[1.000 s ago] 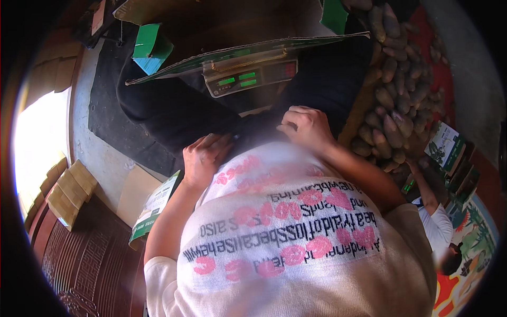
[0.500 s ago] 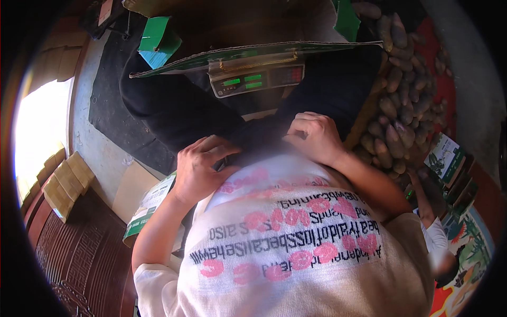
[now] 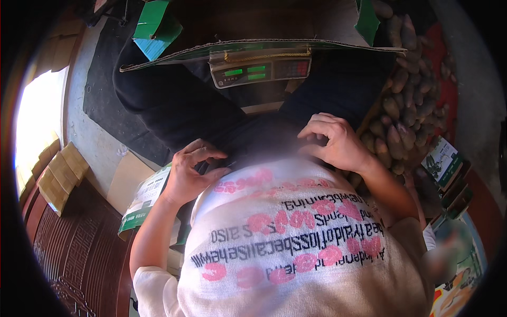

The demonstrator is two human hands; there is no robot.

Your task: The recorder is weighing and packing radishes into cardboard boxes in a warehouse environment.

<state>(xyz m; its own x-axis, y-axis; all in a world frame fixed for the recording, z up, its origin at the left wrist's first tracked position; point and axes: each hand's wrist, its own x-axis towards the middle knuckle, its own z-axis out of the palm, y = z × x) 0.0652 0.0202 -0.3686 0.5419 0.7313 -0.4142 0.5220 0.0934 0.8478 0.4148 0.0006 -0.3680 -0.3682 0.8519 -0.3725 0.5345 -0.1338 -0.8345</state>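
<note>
Hands (image 3: 185, 173) (image 3: 338, 141) wider apart, shirt (image 3: 296, 238) (pale) between

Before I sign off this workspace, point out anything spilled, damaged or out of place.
Nothing looks plainly spilled or damaged. Mildly odd: the open carton overlaps the scale, hiding its upper part, and its left green flap is bent askew. The root vegetables lie loose at the right, perhaps deliberately.
</note>
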